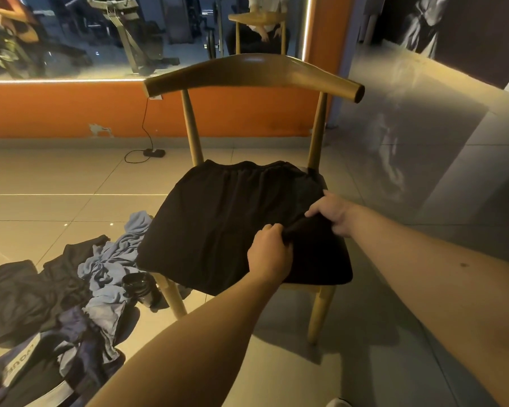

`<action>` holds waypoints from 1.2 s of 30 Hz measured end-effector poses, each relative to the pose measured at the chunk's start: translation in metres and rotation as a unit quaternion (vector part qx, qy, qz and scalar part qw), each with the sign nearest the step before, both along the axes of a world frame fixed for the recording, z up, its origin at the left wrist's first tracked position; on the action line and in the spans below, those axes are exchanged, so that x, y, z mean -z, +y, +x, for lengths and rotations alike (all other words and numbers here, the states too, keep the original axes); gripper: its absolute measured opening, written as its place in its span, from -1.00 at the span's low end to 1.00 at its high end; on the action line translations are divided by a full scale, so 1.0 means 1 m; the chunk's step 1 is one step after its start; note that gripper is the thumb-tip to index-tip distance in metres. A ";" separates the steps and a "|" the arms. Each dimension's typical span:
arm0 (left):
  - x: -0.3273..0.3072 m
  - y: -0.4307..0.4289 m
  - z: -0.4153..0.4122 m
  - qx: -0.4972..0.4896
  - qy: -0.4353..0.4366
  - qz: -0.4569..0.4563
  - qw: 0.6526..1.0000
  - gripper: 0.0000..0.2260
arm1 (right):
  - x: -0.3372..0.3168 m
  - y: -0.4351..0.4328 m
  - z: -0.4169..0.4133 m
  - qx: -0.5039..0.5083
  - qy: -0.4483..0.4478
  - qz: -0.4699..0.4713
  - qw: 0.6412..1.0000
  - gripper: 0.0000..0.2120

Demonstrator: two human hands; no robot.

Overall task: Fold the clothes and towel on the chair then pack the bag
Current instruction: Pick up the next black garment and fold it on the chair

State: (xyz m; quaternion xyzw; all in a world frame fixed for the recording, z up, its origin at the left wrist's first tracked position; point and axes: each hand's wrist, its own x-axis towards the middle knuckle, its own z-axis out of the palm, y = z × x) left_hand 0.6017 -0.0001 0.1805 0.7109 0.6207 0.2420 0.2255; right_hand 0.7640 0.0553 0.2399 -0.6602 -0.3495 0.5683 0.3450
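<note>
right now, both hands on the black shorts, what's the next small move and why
Probably fold the gripped side leftward over the black shorts: they lie spread on the chair, left hand and right hand pinching their right part.

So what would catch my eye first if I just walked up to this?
First the wooden chair in the middle, with black shorts spread over its seat. The left hand and right hand both grip a bunched fold of the shorts near the seat's front right. On the floor to the left lies a heap of dark clothes and a blue towel, with a bag in the bottom corner.
</note>
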 end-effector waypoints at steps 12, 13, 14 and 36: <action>-0.031 0.007 -0.098 -0.122 -0.395 -0.096 0.905 -0.93 | -0.058 0.035 -0.155 -0.105 -0.133 0.155 0.973 -0.14; -0.030 0.008 -0.110 -0.131 -0.413 -0.107 0.895 -0.91 | -0.058 0.039 -0.170 -0.119 -0.146 0.160 0.969 -0.15; -0.029 0.009 -0.122 -0.139 -0.425 -0.118 0.887 -0.90 | -0.058 0.042 -0.184 -0.131 -0.158 0.162 0.965 -0.16; 0.012 0.009 -0.255 -0.253 -0.229 -0.139 0.930 -0.78 | 0.004 0.062 -0.317 -0.169 -0.052 0.101 0.979 -0.70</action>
